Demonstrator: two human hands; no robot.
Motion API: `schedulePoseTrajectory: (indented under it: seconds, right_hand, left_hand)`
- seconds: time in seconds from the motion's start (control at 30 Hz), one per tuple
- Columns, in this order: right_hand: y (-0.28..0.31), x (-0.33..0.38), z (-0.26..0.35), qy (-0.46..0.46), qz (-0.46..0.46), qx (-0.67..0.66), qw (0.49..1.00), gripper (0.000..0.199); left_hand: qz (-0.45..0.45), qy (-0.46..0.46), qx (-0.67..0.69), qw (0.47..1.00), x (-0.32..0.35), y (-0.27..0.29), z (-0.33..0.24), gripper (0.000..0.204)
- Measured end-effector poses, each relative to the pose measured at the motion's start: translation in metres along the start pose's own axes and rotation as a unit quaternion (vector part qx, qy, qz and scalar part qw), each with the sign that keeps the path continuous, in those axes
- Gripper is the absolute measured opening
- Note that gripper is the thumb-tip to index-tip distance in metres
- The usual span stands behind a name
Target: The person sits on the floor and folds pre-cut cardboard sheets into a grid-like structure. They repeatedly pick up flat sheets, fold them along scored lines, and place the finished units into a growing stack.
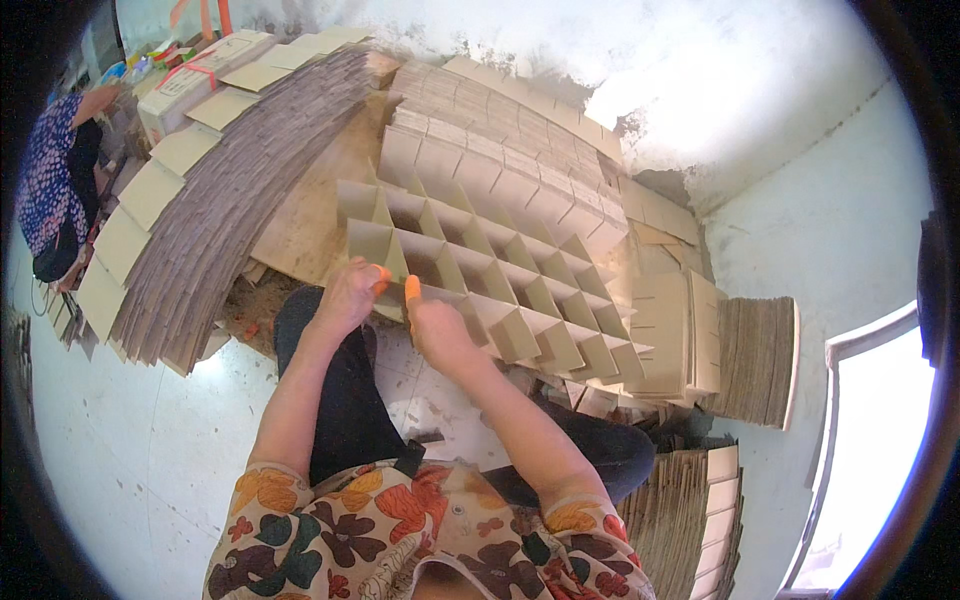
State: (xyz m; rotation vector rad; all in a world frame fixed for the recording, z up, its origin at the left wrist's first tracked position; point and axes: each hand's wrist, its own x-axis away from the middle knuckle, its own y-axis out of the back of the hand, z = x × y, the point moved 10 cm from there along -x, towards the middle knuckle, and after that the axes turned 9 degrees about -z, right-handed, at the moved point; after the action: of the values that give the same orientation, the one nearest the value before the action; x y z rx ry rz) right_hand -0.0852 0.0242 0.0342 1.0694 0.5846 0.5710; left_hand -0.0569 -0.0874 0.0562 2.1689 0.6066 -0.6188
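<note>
A cardboard divider grid [510,335], made of crossed slotted strips with open square cells, stands spread out in front of me. My left hand [347,297] pinches a strip at the grid's near left corner. Beside it, my right hand [442,328] is closed on the near edge of the same grid, its thumb upright against the cardboard. Orange finger covers sit on digits of both hands. The grid's underside and some of my fingertips are hidden.
A long curved row of stacked cardboard strips [235,200] runs along the left. Slotted cardboard pieces [510,185] stand in rows behind the grid. More cardboard stacks [755,360] are at the right and lower right [670,510]. Another person [58,190] works at the far left.
</note>
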Motion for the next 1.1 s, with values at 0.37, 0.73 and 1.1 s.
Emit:
schedulePoseTrajectory:
  seconds: [0.37, 0.73, 1.1]
  right_hand:
    - [0.128, -0.039, -0.081, -0.044, -0.269, 0.111, 0.956, 0.036]
    - [0.123, -0.024, -0.147, -0.012, -0.141, -0.02, 0.99, 0.057]
    - [0.049, -0.003, -0.163, -0.065, 0.06, 0.061, 0.994, 0.027]
  left_hand:
    - [0.075, -0.014, -0.095, 0.993, -0.011, 0.007, -0.031, 0.067]
    - [0.194, -0.096, -0.146, 0.965, -0.072, -0.08, 0.007, 0.087]
    - [0.289, -0.129, -0.058, 0.947, -0.081, -0.113, 0.024, 0.042]
